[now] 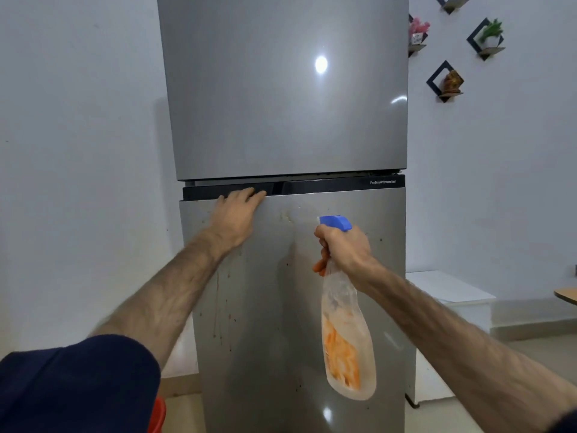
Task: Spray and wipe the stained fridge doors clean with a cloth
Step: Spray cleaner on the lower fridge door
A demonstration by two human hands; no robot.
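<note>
Grey lower door [281, 307], brown-spattered

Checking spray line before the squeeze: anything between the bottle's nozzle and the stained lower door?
Nothing visible. The right hand holds the spray bottle in front of the lower door, blue nozzle toward it. The left hand rests at the door's top edge, off to the left of the nozzle.

Both bare forearms reach up from the lower corners toward frame centre; left hand [239, 215] lies flat with fingers straight, right hand [343, 248] is curled in a tight grip
</note>
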